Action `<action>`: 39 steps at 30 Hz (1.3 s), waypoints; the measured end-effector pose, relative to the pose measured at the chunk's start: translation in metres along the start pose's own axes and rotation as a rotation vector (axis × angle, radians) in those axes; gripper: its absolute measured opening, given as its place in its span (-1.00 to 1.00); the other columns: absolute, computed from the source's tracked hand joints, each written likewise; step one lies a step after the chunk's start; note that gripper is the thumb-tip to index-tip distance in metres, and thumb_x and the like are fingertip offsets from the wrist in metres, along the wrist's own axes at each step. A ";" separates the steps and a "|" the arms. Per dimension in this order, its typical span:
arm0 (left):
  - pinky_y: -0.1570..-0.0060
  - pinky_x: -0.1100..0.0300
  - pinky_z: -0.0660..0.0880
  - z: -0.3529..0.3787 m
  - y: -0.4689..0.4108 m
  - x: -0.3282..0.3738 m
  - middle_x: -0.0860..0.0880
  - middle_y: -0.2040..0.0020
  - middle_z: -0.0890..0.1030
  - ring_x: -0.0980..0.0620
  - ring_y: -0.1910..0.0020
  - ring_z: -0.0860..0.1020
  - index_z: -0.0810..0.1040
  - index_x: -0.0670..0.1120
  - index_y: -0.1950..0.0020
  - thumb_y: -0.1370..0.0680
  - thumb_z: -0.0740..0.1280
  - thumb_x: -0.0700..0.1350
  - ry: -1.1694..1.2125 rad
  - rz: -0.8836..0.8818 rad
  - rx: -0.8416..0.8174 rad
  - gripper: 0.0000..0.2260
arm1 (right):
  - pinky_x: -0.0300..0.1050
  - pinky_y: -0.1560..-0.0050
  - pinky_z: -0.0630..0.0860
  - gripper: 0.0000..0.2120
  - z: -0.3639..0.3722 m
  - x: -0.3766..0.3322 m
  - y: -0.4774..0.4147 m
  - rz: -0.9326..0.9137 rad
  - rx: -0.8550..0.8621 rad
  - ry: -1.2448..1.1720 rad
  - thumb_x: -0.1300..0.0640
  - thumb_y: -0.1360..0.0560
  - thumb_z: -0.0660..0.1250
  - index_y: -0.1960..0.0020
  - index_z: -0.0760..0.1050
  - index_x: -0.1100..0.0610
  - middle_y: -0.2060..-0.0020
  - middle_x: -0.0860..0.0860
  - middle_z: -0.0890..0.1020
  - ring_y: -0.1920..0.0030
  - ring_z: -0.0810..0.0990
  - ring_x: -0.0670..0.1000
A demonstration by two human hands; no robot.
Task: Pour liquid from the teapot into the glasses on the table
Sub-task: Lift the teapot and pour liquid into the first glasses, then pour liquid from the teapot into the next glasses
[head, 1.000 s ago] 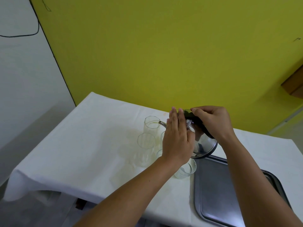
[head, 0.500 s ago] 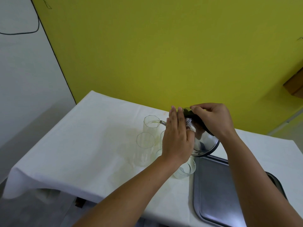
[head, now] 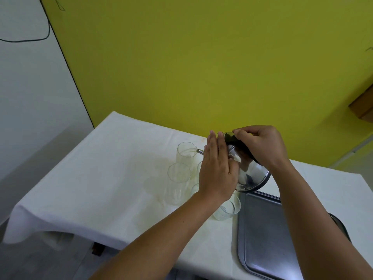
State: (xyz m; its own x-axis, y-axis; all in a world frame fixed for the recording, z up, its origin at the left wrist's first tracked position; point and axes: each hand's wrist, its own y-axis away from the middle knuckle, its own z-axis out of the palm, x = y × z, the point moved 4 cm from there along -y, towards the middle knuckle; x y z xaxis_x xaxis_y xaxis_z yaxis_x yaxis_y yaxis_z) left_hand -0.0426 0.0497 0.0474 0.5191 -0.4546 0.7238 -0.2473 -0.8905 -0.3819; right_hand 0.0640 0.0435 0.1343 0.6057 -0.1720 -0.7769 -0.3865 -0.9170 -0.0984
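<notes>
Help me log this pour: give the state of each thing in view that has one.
Shiny steel teapot: tilted, lifted, spout over the far glass.
Far clear faceted glass: upright, under the spout.
Middle clear faceted glass: upright; contents unclear.
Near short clear glass: upright, beside the tray.
Flat steel tray: bare where visible.
Left hand: flat against the teapot.
Right hand: gripping the black handle.

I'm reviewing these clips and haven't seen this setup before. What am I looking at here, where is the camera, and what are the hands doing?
No machine here: a person's bare hands, filmed by a camera worn on the head, looking down. The right hand grips the black handle of a shiny steel teapot, tilted so its spout reaches the rim of the farthest clear faceted glass. The left hand lies flat against the teapot's lid side. More clear glasses stand on the white tablecloth, beside a grey metal tray.
</notes>
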 end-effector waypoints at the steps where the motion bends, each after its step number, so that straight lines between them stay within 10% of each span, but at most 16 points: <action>1: -0.50 -0.01 -0.01 0.000 0.000 0.000 -0.28 -0.55 -0.02 -0.14 -0.55 -0.07 -0.03 -0.27 -0.52 -0.52 -0.15 -0.03 0.007 -0.002 0.000 -0.40 | 0.11 0.06 0.65 -0.84 0.000 0.000 0.000 0.000 0.004 -0.002 -0.11 -0.42 0.36 0.31 0.64 -0.19 0.36 0.04 0.74 0.28 0.72 0.04; 20: -0.48 0.05 -0.10 -0.007 0.007 0.010 -0.27 -0.55 -0.04 -0.13 -0.55 -0.07 -0.02 -0.25 -0.52 -0.50 -0.19 0.01 -0.011 0.064 -0.064 -0.37 | 0.25 0.07 0.65 -0.82 -0.004 0.019 0.013 0.086 0.051 -0.175 -0.15 -0.32 0.38 0.28 0.72 -0.12 0.39 0.00 0.72 0.24 0.72 0.19; 27: -0.51 0.01 -0.08 -0.012 0.001 0.013 -0.26 -0.55 -0.05 -0.15 -0.54 -0.06 -0.01 -0.23 -0.53 -0.48 -0.19 0.00 -0.022 0.126 -0.124 -0.36 | -0.09 0.13 0.54 -0.88 -0.003 0.030 0.014 0.075 0.110 -0.358 0.03 -0.44 0.42 0.25 0.70 -0.09 0.36 -0.15 0.70 0.27 0.62 -0.07; 39: -0.50 -0.07 0.03 -0.016 -0.006 0.023 -0.25 -0.55 0.02 -0.16 -0.54 -0.01 0.07 -0.26 -0.51 -0.49 -0.15 -0.04 -0.141 0.261 -0.171 -0.39 | -0.25 0.25 0.56 -0.85 0.002 0.050 0.024 0.164 0.206 -0.682 0.25 -0.52 0.37 0.14 0.70 0.12 0.25 0.03 0.70 0.21 0.62 0.06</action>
State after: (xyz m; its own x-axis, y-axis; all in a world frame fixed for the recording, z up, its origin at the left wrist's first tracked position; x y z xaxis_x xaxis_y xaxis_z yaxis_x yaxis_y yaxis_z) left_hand -0.0419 0.0446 0.0757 0.5254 -0.6714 0.5227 -0.5146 -0.7400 -0.4331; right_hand 0.0833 0.0134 0.0914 -0.0132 0.0225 -0.9997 -0.5988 -0.8008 -0.0101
